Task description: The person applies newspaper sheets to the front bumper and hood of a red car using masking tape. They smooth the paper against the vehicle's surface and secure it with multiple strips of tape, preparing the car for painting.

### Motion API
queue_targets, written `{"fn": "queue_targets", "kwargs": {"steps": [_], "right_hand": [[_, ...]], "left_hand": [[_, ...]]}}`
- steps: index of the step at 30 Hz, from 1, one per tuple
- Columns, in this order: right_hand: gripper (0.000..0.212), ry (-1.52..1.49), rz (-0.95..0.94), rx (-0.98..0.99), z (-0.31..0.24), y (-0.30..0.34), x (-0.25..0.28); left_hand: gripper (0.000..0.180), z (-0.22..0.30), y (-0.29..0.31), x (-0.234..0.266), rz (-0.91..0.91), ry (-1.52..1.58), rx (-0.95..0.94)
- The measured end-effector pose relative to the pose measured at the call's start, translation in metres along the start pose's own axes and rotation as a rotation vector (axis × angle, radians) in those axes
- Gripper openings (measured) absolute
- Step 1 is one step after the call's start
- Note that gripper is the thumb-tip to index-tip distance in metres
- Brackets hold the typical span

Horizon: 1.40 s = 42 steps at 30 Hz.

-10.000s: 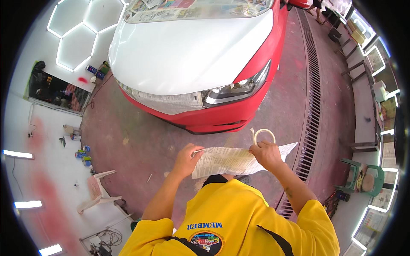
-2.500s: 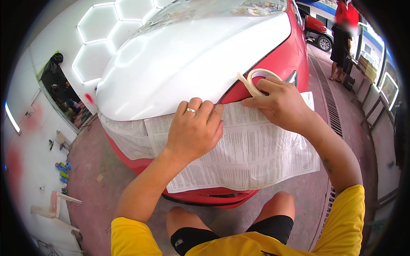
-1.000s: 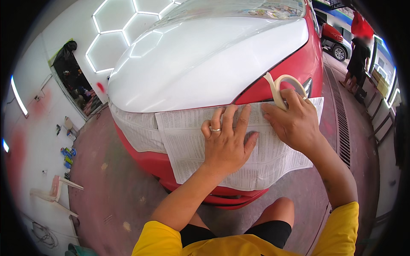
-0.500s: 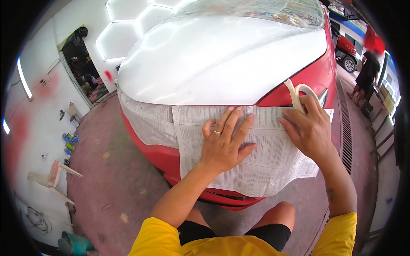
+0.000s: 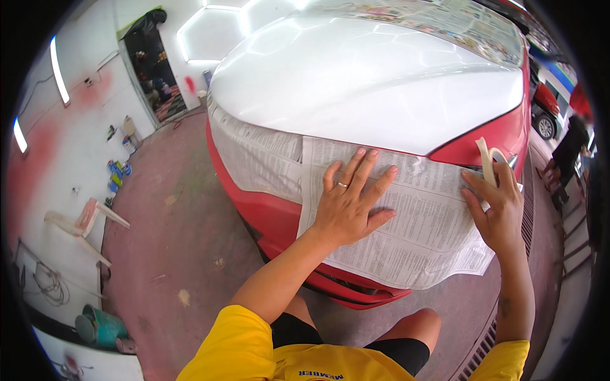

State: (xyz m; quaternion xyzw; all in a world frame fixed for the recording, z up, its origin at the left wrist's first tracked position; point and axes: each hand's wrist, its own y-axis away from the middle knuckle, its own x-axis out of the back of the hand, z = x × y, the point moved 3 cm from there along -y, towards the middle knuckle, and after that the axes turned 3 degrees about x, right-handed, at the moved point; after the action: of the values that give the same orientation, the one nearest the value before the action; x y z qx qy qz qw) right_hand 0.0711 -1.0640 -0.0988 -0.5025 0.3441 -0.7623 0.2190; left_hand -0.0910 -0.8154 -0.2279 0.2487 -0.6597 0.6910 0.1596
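Observation:
My left hand [image 5: 349, 206] lies flat, fingers spread, on a newspaper sheet [image 5: 422, 238] that covers the front of a red car. The sheet's top edge runs along the lower edge of the white hood [image 5: 375, 82]. My right hand [image 5: 501, 216] holds a roll of pale masking tape [image 5: 487, 159] near the sheet's upper right corner, and a strip stands up from the roll. Its thumb and forefinger are by the paper; whether they press it I cannot tell. Another newspaper sheet [image 5: 260, 152] covers the bumper's left part, overlapped by the first.
Red bumper [image 5: 264, 216] shows below the paper. Newspaper [image 5: 473, 28] covers the windshield. Along the left wall are a broken plastic chair [image 5: 82, 219], several cans [image 5: 117, 173] and a green bucket [image 5: 105, 327]. A floor grate [image 5: 486, 349] runs at right; a person [image 5: 567, 152] stands beyond.
The view has turned, so the car sits farther right in the picture. My left hand has slid somewhat left along the sheet; my right hand still holds the tape near its corner.

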Motion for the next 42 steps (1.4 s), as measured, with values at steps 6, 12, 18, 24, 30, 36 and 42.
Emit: {"fn": "queue_targets", "kwargs": {"steps": [6, 12, 18, 24, 30, 36, 42], "right_hand": [[0.034, -0.026, -0.026, 0.052, -0.006, -0.006, -0.007], [0.033, -0.053, -0.084, 0.0, -0.009, -0.006, -0.005], [0.033, 0.005, -0.038, 0.026, -0.001, -0.001, 0.0], [0.029, -0.041, -0.083, 0.016, -0.002, -0.006, 0.004], [0.03, -0.046, -0.087, 0.01, -0.002, -0.003, 0.003], [0.035, -0.043, -0.056, 0.047, -0.002, -0.003, 0.006], [0.034, -0.054, -0.048, 0.034, 0.001, 0.0, 0.004]], "left_hand": [[0.078, -0.045, 0.035, 0.02, -0.088, 0.002, 0.055], [0.077, -0.114, 0.061, 0.071, -0.194, -0.222, -0.029], [0.073, -0.116, 0.057, 0.08, -0.217, -0.226, -0.002], [0.043, -0.077, 0.036, 0.086, 0.034, -0.187, -0.008], [0.03, 0.038, -0.051, 0.062, 0.141, 0.179, -0.175], [0.038, 0.092, -0.096, 0.02, 0.061, 0.276, -0.153], [0.042, 0.101, -0.1, 0.01, 0.028, 0.252, -0.045]]}}
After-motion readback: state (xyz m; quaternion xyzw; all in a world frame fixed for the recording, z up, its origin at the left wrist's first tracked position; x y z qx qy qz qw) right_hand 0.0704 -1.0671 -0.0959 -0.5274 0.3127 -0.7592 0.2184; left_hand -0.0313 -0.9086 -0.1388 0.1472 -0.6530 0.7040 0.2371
